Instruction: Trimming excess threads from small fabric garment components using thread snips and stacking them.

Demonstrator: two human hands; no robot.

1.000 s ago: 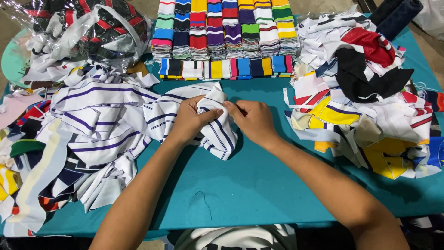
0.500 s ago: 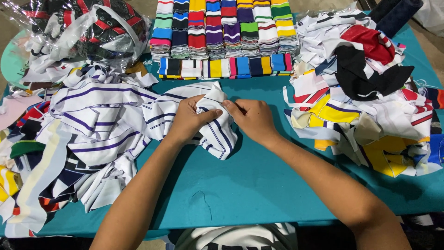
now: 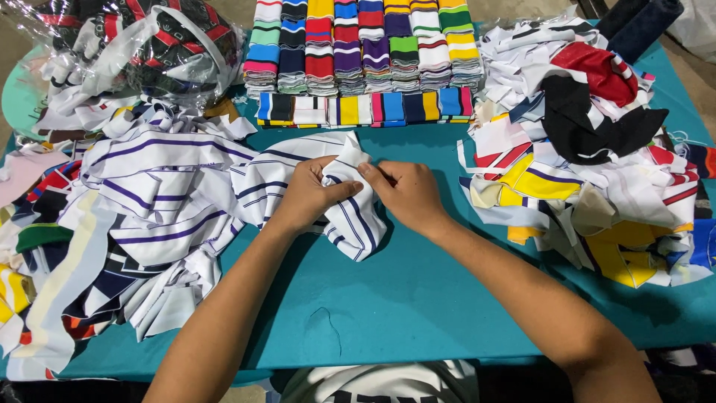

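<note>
Both hands' grip pinching striped cloth piece top.

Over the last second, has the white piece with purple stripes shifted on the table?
No. The white striped piece, pinched by the left hand and right hand, sits at the same spot below the row of folded striped bands.

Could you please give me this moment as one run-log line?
left hand: pinching striped cloth | right hand: pinching same cloth | surface: teal table | left: striped pile | back: folded stacks
</note>
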